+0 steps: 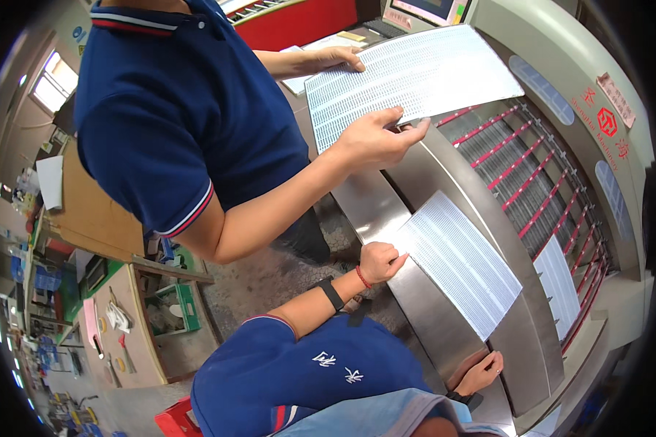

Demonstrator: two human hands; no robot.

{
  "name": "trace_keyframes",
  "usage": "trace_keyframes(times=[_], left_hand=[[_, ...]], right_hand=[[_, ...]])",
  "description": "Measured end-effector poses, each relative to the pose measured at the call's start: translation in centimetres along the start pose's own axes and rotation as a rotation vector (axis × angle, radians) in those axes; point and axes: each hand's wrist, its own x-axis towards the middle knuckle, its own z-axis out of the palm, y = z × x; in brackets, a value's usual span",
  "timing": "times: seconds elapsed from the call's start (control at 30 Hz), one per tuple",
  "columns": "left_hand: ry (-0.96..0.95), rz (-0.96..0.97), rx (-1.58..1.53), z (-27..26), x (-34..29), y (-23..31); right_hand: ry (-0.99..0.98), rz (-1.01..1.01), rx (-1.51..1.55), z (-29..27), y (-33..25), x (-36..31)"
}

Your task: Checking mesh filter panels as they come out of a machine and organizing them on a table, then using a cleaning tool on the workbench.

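A pale, perforated metal sheet lies tilted on the steel ledge in front of me. My left hand is closed at its left edge, thumb and forefinger seeming to pinch the rim. By the sheet's near corner, my right hand hovers over the steel with its fingers curled in; a small gap shows between it and the sheet, and nothing is visible in it. A co-worker's two hands, the nearer one with fingers partly spread, support a larger perforated metal sheet above the ledge.
The co-worker stands at my left. Ahead runs a machine bed with red-covered bars, where another pale sheet lies. The machine's beige housing rises beyond. A wooden workbench with tools stands at the far left.
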Motion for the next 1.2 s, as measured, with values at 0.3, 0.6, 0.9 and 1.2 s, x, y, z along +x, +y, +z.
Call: trace_keyframes(times=[0.3, 0.6, 0.9, 1.2], left_hand=[[0.042, -0.003, 0.055, 0.6, -0.3, 0.2], [0.016, -0.021, 0.063, 0.2, -0.7, 0.2], [0.019, -0.011, 0.046, 0.5, -0.5, -0.1], [0.03, 0.013, 0.045, 0.5, -0.7, -0.2]], right_hand=[[0.006, -0.019, 0.047, -0.6, 0.5, 0.0], [-0.005, -0.002, 0.05, -0.5, 0.2, -0.2], [-0.019, -0.011, 0.009, -0.2, 0.8, -0.2], [-0.025, -0.011, -0.035, -0.7, -0.8, -0.4]])
